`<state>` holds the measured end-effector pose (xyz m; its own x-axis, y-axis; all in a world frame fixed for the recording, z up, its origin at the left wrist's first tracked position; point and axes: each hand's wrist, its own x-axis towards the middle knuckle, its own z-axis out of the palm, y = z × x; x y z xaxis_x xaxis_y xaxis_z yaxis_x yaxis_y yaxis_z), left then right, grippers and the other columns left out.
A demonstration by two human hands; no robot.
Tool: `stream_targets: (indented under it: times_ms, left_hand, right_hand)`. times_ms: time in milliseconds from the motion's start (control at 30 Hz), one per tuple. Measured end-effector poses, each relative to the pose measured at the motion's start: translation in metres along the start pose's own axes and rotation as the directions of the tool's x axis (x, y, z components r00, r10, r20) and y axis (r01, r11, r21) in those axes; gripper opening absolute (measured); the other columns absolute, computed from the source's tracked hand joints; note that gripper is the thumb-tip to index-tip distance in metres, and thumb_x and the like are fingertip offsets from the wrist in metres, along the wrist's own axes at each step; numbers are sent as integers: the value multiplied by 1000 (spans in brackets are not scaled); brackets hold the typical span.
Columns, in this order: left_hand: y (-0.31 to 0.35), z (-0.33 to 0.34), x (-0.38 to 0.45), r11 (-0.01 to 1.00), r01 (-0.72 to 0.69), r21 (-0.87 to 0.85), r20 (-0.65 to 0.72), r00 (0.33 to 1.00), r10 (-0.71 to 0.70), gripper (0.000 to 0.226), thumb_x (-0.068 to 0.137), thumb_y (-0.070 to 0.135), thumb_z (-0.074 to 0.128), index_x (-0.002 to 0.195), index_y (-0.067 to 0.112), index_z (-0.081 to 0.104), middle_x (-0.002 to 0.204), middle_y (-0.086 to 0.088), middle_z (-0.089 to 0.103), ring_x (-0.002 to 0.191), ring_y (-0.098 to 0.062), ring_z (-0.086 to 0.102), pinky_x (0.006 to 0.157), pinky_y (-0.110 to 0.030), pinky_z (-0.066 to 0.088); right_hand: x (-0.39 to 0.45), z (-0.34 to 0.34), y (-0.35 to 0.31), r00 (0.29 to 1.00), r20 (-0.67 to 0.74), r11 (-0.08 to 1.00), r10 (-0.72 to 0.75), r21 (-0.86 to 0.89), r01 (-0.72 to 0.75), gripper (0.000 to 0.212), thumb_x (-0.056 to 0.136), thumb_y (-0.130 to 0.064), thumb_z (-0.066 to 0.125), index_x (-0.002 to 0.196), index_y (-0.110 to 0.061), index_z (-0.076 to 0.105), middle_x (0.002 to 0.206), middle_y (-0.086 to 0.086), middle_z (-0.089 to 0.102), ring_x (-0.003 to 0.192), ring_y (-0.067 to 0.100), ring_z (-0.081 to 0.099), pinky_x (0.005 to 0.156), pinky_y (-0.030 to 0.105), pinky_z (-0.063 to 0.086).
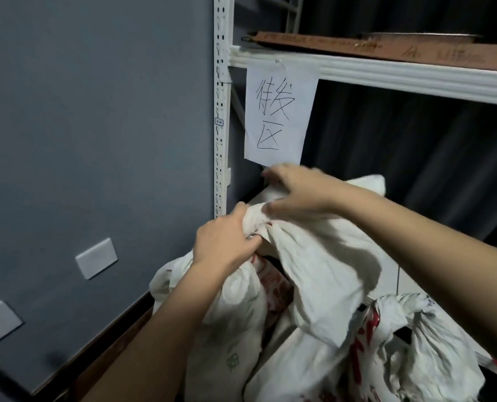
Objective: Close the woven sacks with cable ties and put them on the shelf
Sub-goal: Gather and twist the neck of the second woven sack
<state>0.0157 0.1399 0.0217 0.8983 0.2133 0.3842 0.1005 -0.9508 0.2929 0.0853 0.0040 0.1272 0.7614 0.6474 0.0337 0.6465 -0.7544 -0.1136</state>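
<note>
Nearest the camera, below and to the right of both hands, a second white sack [424, 343] with red print lies crumpled with its neck bunched. Just above it, the left hand [224, 242] has its fingers curled round the gathered neck of the white woven sack [322, 274], gripping the twisted cloth so the sack's body hangs down and to the right of that grip. Just above and to the right of the grip, the right hand [296, 192] lies over the top of the sack with fingers spread and fairly straight, pressing rather than clutching. Beyond the right hand, a paper sign [280, 117] with handwritten characters hangs from the white shelf beam [401, 74]. Left of both hands stands the perforated shelf upright [221, 111] against the grey wall [96, 126].
</note>
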Motion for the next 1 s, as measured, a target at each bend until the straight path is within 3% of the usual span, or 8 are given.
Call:
stream_targets:
  times_ms: [133, 200, 300, 433, 533, 600, 733, 1000]
  left_hand:
    - [-10, 0, 3, 951, 241, -193, 141, 966, -216, 32, 85, 40, 42, 110, 21, 49, 105, -12, 65, 99, -37, 61, 77, -35, 47]
    - [-18, 3, 3, 799, 383, -464, 246, 922, -299, 35, 80, 40, 40, 106, 24, 57, 111, -13, 65, 107, -36, 60, 79, -30, 48]
    - [-23, 1, 7, 822, 400, -407, 265, 912, -313, 39, 80, 59, 31, 79, 24, 50, 94, -6, 64, 92, -33, 60, 70, -33, 44]
    - [-23, -1, 13, 819, 411, -401, 300, 903, -306, 52, 73, 67, 25, 73, 20, 47, 89, -5, 64, 88, -30, 60, 78, -36, 45]
    - [-26, 4, 13, 833, 375, -406, 323, 912, -253, 39, 78, 54, 31, 75, 21, 51, 92, -5, 67, 87, -29, 62, 79, -36, 49]
    - [-23, 4, 11, 827, 349, -441, 314, 923, -222, 49, 81, 63, 29, 72, 21, 51, 84, -4, 67, 81, -27, 62, 72, -34, 46]
    - [-16, 5, 6, 853, 274, -444, 284, 946, -157, 60, 83, 72, 28, 75, 21, 57, 82, -2, 68, 82, -24, 63, 72, -35, 47]
    - [-18, -4, 3, 934, 226, -276, 199, 964, -175, 66, 80, 79, 30, 66, 19, 53, 68, 0, 62, 68, -22, 60, 56, -30, 40]
  right_hand:
    - [-43, 16, -47, 810, -526, 939, -261, 56, 339, 23, 86, -27, 53, 104, -17, 64, 101, 1, 62, 96, 19, 59, 81, 31, 45]
    - [-68, 36, -68, 701, -558, 866, -445, -70, 494, 15, 82, -23, 54, 88, -15, 66, 86, 3, 62, 79, 22, 59, 68, 34, 45]
    - [-91, 71, -78, 587, -410, 716, -698, -368, 593, 15, 83, -24, 53, 84, -14, 65, 80, 3, 59, 70, 23, 54, 59, 35, 37]
    - [-82, 98, -48, 615, -288, 670, -734, -452, 588, 41, 89, -9, 34, 121, -11, 61, 120, 6, 63, 115, 26, 57, 84, 36, 49]
    - [-58, 93, -6, 720, -309, 714, -621, -602, 358, 58, 92, -3, 18, 144, -14, 41, 151, 5, 38, 137, 27, 36, 109, 38, 34]
    - [-43, 80, 12, 787, -298, 706, -540, -670, 230, 51, 98, -28, 28, 148, -19, 33, 152, 2, 37, 135, 25, 33, 114, 42, 16]
    - [-16, 70, 25, 907, -195, 768, -373, -613, 184, 108, 70, -79, 46, 153, -19, 14, 159, 0, 20, 123, 28, 47, 99, 46, 31]
    - [-3, 41, 38, 836, -243, 853, -491, -326, 407, 45, 83, -39, 39, 115, -13, 59, 117, 7, 64, 105, 30, 63, 78, 38, 52]
